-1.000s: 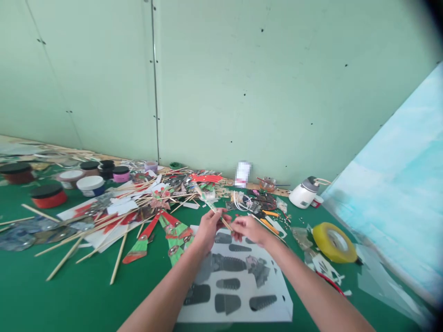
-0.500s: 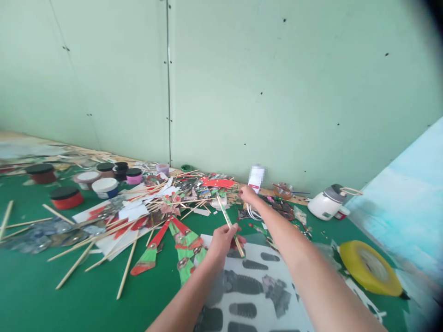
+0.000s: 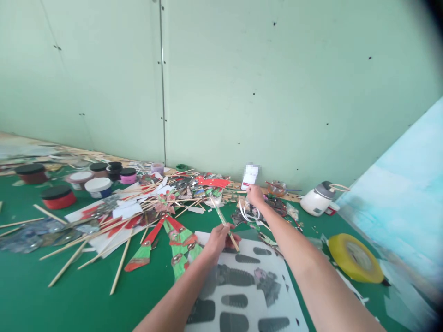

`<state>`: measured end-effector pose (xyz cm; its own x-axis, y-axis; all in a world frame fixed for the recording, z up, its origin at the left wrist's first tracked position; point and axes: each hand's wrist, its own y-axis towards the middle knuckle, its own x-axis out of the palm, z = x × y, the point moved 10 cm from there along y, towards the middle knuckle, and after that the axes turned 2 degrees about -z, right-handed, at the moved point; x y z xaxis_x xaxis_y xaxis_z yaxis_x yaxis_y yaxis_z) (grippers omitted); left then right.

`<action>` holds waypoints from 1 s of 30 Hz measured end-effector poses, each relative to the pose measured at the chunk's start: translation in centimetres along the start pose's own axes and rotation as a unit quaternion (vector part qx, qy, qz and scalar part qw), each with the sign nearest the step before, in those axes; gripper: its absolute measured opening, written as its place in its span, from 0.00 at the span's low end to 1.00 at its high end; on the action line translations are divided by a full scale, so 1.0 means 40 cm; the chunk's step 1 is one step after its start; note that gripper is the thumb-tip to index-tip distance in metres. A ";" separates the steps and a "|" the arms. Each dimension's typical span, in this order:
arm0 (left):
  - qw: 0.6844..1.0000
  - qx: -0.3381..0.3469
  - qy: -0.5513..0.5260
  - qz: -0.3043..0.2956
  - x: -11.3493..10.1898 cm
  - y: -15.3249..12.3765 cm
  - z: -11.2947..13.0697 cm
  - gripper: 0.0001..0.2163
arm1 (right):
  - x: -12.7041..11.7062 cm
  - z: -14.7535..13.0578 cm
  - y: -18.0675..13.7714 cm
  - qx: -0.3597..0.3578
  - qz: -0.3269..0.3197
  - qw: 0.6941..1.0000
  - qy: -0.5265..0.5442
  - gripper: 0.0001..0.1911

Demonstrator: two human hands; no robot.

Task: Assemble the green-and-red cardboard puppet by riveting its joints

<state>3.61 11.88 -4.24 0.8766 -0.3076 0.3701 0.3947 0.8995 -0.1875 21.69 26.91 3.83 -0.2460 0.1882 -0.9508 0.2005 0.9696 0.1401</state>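
My left hand [image 3: 221, 240] is closed around a slim pale stick with green marks [image 3: 221, 214], which slants up and away from me. Below that hand lies a white sheet printed with dark grey shapes [image 3: 245, 258]. Farther off, my right hand [image 3: 255, 196] has its fingers curled together; whatever they may hold is hidden. Beside it stands a white card with a red band [image 3: 249, 176], partly blurred. A coiled white cable [image 3: 247, 212] lies just below the right hand. Red and green painted cut-out pieces with round metal fasteners [image 3: 180, 244] rest left of the sheet.
Wooden sticks [image 3: 121, 265] and paper scraps are heaped at the left and centre. Several paint jars [image 3: 58, 198] stand behind them. A yellow tape roll [image 3: 356, 258] lies at the right, below a white pot-like device [image 3: 316, 198]. A green wall [image 3: 207, 83] rises behind.
My right hand has moved a little right and down, above the coiled cable, showing more of the card. The left hand still holds the stick. The whole view has shifted slightly.
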 end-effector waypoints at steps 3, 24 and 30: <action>1.000 -0.002 0.009 0.001 0.002 0.003 -0.001 0.15 | -0.058 0.004 -0.013 0.037 0.055 0.997 0.033 0.16; 0.986 -0.062 -0.152 -0.023 0.064 -0.030 0.002 0.08 | -0.069 -0.064 -0.580 -0.139 -0.038 0.808 0.571 0.10; 0.975 0.065 -0.183 0.108 -0.022 -0.033 0.084 0.07 | 0.050 -0.079 -0.614 -0.145 -0.133 0.833 0.517 0.11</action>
<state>1.39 12.02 -1.28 0.7695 0.0033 0.6387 0.1524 0.9702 -0.1886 13.26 3.95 -0.66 -0.9606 -0.1507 -0.2335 -0.1919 0.9674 0.1651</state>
